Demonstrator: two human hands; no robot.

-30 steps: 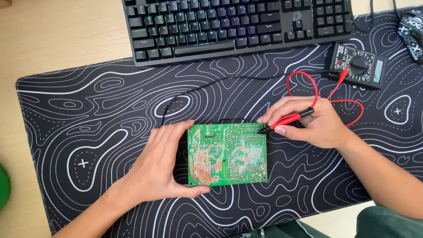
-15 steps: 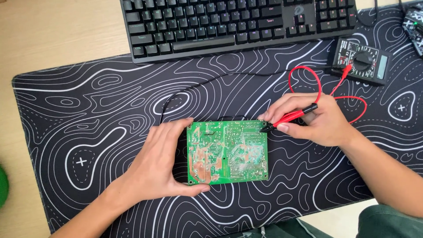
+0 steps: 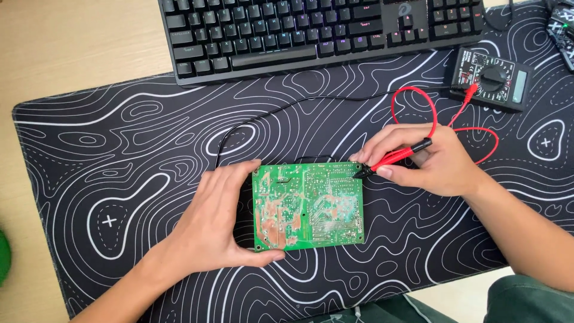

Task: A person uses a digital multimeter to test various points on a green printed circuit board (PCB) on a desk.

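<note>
We see an evenly bright, sharp view under soft daylight-like light. Faint shadows lie under the left hand (image 3: 215,224) and the circuit board (image 3: 308,206). The keyboard (image 3: 323,30) at twelve o'clock glows faintly between its keys. No glare; corners curve only slightly.

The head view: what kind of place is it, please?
Probably a home desk used for electronics repair: a keyboard, a patterned desk mat, a multimeter, and a green circuit board under test.
</note>
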